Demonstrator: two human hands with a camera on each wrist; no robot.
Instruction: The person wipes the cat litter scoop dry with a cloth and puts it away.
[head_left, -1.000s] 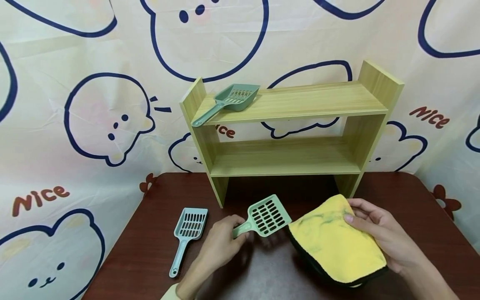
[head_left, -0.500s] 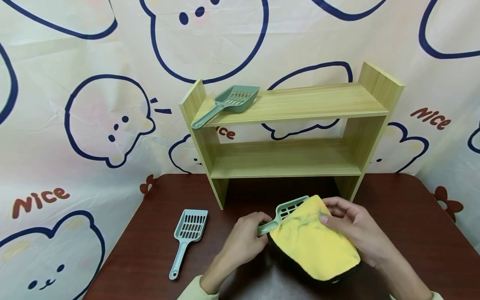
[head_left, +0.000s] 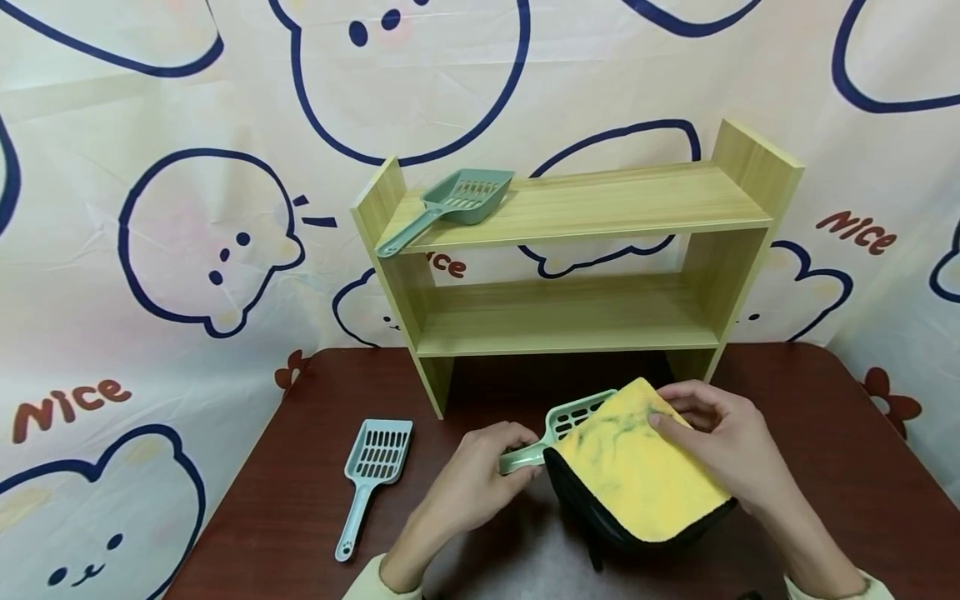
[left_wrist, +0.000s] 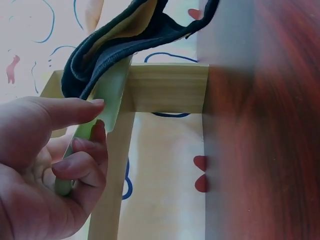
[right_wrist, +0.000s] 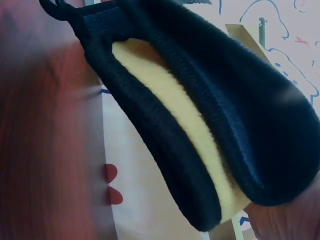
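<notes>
My left hand (head_left: pixel 476 475) grips the handle of a light green slotted litter scoop (head_left: pixel 534 455), held above the table with its head pointing right. In the left wrist view, thumb and curled fingers close round the scoop handle (left_wrist: pixel 65 186). My right hand (head_left: pixel 731 442) holds a folded cloth (head_left: pixel 641 471), yellow with green smudges on top and black on its other side. The cloth lies over much of the scoop's head and hides it. In the right wrist view the cloth's dark folds (right_wrist: pixel 275 125) hang down with a loop at one corner.
A pale blue litter scoop (head_left: pixel 362 508) lies on the dark red table (head_left: pixel 277 500) to the left. Behind stands a wooden two-tier shelf (head_left: pixel 570 312). A darker green scoop (head_left: pixel 491 204) rests on its top tier, handle over the front edge. A cartoon-printed backdrop (head_left: pixel 187 108) hangs behind.
Both hands have come together: the cloth moved left onto the scoop's head while the scoop moved right. Over the last half second the cloth shifted slightly up and right along the scoop.
</notes>
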